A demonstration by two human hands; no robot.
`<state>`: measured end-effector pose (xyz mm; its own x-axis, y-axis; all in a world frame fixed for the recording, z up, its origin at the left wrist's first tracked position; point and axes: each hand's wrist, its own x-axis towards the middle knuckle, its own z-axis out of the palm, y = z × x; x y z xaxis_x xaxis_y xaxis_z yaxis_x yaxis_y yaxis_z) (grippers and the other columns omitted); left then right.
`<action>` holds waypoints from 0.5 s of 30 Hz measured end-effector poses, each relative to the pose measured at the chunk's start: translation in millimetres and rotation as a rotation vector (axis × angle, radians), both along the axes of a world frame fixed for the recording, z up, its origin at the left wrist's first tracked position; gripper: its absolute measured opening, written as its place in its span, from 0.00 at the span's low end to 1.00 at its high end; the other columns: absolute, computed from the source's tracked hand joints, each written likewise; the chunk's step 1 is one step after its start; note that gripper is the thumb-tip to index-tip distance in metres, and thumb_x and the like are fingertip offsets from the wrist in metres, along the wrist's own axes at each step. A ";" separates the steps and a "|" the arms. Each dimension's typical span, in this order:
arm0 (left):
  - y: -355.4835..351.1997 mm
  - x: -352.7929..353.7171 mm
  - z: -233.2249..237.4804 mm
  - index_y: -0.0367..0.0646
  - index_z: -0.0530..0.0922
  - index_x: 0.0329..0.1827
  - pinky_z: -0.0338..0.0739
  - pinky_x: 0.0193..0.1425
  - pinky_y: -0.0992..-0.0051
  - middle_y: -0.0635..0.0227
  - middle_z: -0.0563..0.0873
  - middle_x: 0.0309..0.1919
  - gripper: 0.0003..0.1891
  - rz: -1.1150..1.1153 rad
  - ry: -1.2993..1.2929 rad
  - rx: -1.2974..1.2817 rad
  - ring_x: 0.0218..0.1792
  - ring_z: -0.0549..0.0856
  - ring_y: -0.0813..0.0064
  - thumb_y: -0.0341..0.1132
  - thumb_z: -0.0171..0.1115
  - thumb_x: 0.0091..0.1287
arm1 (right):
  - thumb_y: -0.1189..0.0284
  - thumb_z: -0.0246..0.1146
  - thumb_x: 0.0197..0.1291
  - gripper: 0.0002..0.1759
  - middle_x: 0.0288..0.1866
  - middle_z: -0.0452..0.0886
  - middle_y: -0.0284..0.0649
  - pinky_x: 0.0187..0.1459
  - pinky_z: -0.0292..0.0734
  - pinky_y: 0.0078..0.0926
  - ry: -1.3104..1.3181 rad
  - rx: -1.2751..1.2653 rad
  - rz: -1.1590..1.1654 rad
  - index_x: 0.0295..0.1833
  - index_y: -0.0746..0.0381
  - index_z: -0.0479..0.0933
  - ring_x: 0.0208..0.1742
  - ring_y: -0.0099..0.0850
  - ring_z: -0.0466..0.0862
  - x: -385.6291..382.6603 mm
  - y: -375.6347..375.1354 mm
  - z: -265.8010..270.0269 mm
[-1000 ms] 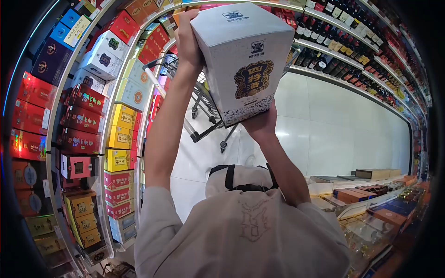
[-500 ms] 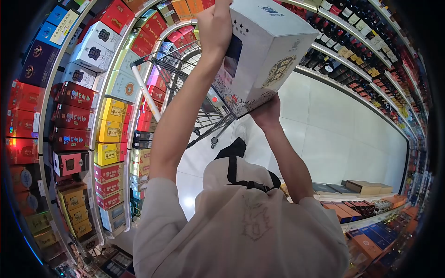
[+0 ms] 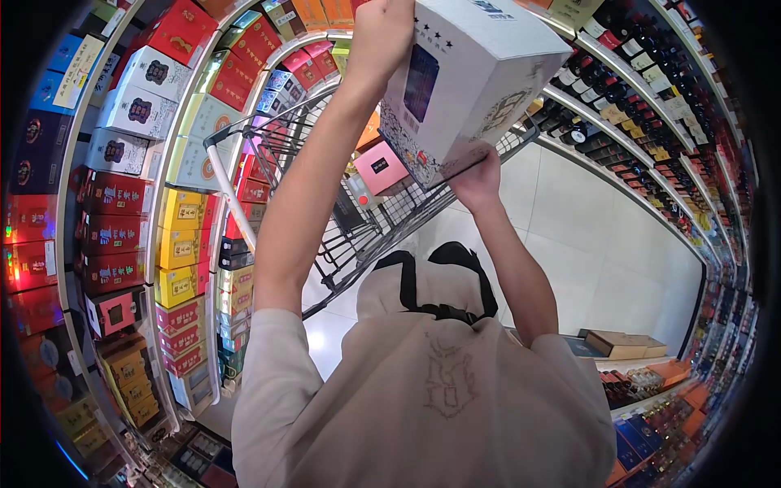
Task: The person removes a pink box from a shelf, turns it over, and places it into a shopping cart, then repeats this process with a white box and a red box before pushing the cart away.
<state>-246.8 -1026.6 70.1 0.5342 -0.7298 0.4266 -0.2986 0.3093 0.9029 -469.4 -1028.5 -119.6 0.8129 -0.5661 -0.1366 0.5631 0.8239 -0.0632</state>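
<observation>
A large white box [image 3: 455,106] with printed stars, a dark window on one side and a round emblem on another is held up, tilted, at the top centre. My left hand [image 3: 382,41] grips its upper left edge, with the fingertips hidden. From below, my right hand [image 3: 477,175] supports the bottom corner, fingers curled against it. Under the box stands a wire shopping cart [image 3: 325,264]. Inside the cart lies a pink box [image 3: 381,167] with a dark square label, partly overlapped by the white box.
Shelves of boxed goods, among them yellow boxes [image 3: 181,248] and dark red boxes [image 3: 118,232], curve along the left. Wine bottles [image 3: 618,93] line the right-hand shelves. Pale floor tiles [image 3: 569,220] run between. Low at the right sits a brown carton [image 3: 618,343].
The white box has shifted slightly right in both hands, its windowed side turning more into view. More of the cart now shows beneath it, with the pink box visible inside.
</observation>
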 end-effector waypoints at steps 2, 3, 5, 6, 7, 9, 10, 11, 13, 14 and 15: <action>-11.0 16.3 -11.0 0.36 0.85 0.60 0.78 0.53 0.71 0.65 0.90 0.46 0.26 -0.052 0.146 -0.022 0.48 0.85 0.77 0.53 0.52 0.83 | 0.52 0.44 0.80 0.34 0.81 0.70 0.44 0.84 0.54 0.54 0.236 0.033 -0.118 0.81 0.60 0.66 0.82 0.46 0.66 6.3 -13.3 37.4; -11.2 39.1 -16.7 0.39 0.81 0.69 0.79 0.59 0.69 0.63 0.89 0.54 0.27 -0.208 0.339 0.175 0.56 0.85 0.74 0.52 0.61 0.79 | 0.52 0.44 0.80 0.34 0.81 0.70 0.44 0.84 0.54 0.54 0.232 0.029 -0.123 0.81 0.60 0.66 0.82 0.46 0.66 6.1 -30.7 30.2; -17.5 28.0 -16.7 0.43 0.79 0.68 0.78 0.57 0.70 0.64 0.87 0.59 0.33 -0.110 0.421 0.140 0.57 0.85 0.70 0.62 0.54 0.76 | 0.52 0.43 0.81 0.33 0.80 0.71 0.44 0.82 0.57 0.53 -0.084 -0.109 -0.003 0.80 0.60 0.67 0.81 0.45 0.69 -2.7 -63.4 5.0; -12.9 11.3 -0.6 0.37 0.84 0.60 0.73 0.53 0.73 0.63 0.88 0.52 0.32 -0.053 0.467 0.179 0.52 0.84 0.73 0.60 0.52 0.77 | 0.52 0.45 0.80 0.32 0.79 0.72 0.45 0.81 0.60 0.52 0.172 -0.088 -0.109 0.79 0.60 0.68 0.79 0.45 0.70 1.6 -70.4 19.7; -17.9 16.0 -1.3 0.39 0.77 0.71 0.74 0.61 0.68 0.61 0.85 0.62 0.35 -0.123 0.535 0.213 0.62 0.82 0.69 0.62 0.48 0.79 | 0.52 0.45 0.80 0.32 0.79 0.72 0.45 0.81 0.60 0.52 0.164 -0.086 -0.111 0.79 0.60 0.68 0.79 0.45 0.70 2.0 -81.9 25.9; -25.2 12.4 0.6 0.39 0.76 0.71 0.77 0.66 0.65 0.58 0.85 0.63 0.34 -0.169 0.681 0.225 0.62 0.84 0.67 0.60 0.47 0.80 | 0.53 0.47 0.79 0.32 0.79 0.73 0.46 0.80 0.61 0.52 0.264 -0.095 -0.125 0.78 0.61 0.70 0.79 0.44 0.71 1.7 -107.7 31.1; -30.4 11.3 1.2 0.37 0.76 0.70 0.80 0.66 0.64 0.57 0.86 0.62 0.32 -0.177 0.757 0.219 0.61 0.86 0.66 0.57 0.48 0.81 | 0.54 0.50 0.78 0.32 0.78 0.74 0.46 0.79 0.62 0.51 0.204 -0.137 -0.106 0.76 0.62 0.71 0.78 0.44 0.71 -0.6 -126.3 18.0; -41.1 15.5 -4.9 0.37 0.76 0.70 0.80 0.66 0.64 0.57 0.86 0.62 0.32 -0.162 0.751 0.215 0.61 0.86 0.66 0.57 0.48 0.81 | 0.54 0.50 0.78 0.32 0.78 0.74 0.46 0.79 0.62 0.51 0.195 -0.137 -0.093 0.76 0.62 0.71 0.78 0.44 0.71 -1.2 -142.4 11.1; -59.4 16.2 -16.3 0.36 0.77 0.69 0.82 0.63 0.65 0.56 0.86 0.61 0.30 -0.131 0.785 0.184 0.59 0.87 0.67 0.55 0.48 0.82 | 0.54 0.50 0.78 0.31 0.78 0.74 0.46 0.78 0.62 0.51 0.227 -0.150 -0.097 0.76 0.63 0.72 0.78 0.44 0.72 -3.5 -162.8 11.5; -67.6 15.9 -21.4 0.38 0.78 0.66 0.84 0.61 0.65 0.58 0.88 0.57 0.27 -0.096 0.807 0.169 0.56 0.89 0.68 0.54 0.50 0.82 | 0.55 0.52 0.77 0.32 0.79 0.74 0.46 0.79 0.60 0.50 0.253 -0.141 -0.096 0.78 0.63 0.70 0.78 0.44 0.71 -6.1 -171.4 11.6; -79.1 18.3 -25.1 0.38 0.78 0.66 0.84 0.61 0.65 0.58 0.88 0.57 0.27 -0.078 0.804 0.166 0.56 0.89 0.68 0.54 0.50 0.82 | 0.55 0.52 0.77 0.32 0.79 0.74 0.46 0.79 0.60 0.50 0.247 -0.139 -0.080 0.78 0.63 0.70 0.78 0.44 0.71 -6.6 -181.6 13.9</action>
